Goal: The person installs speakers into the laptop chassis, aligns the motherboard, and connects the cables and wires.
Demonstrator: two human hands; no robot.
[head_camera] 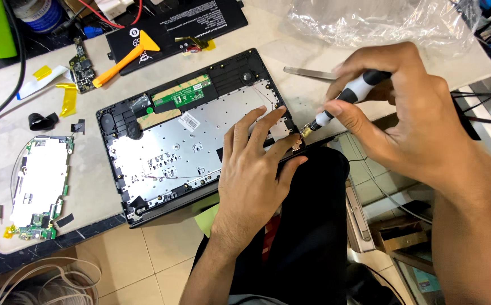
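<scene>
An opened laptop base (pixel 166 152) lies tilted on the work mat, its silver metal inner plate facing up. My left hand (pixel 256 169) rests flat on its near right corner, fingers spread, pressing it down. My right hand (pixel 409 118) grips a black-and-white screwdriver (pixel 350 96), whose tip meets a small brass hinge piece (pixel 300 135) at the base's right corner, beside my left fingertips. A green circuit strip (pixel 182 92) sits along the base's far edge.
A removed mainboard (pixel 39 186) lies at the left. A black battery pack (pixel 189 22), an orange pry tool (pixel 124 59), a small green board (pixel 81 68) and yellow tape pieces (pixel 67 99) sit behind. Metal tweezers (pixel 307 72) and a clear plastic bag (pixel 381 22) are at the right. Coiled white cable (pixel 42 285) lies on the floor.
</scene>
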